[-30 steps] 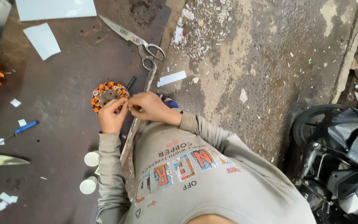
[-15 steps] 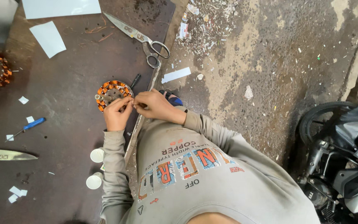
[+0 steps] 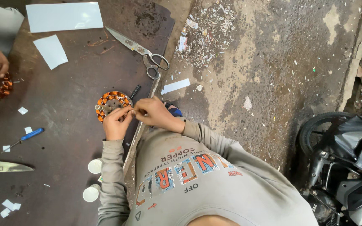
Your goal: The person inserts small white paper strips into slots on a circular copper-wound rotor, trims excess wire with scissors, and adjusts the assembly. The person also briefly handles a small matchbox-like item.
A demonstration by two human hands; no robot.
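While both hands pinch together, left hand (image 3: 116,121) touches copper-wound stator (image 3: 110,104)

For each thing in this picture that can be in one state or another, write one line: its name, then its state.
Wound stator: flat on the dark table, copper coils showing.
Left hand: touching the stator's edge, fingers pinched.
Right hand: fingers pinched, meeting the left hand.
Scissors: lying shut.
Blue screwdriver: lying flat, untouched.
Two white cups: standing with their round faces up.
Large white sheet: flat, uncut.
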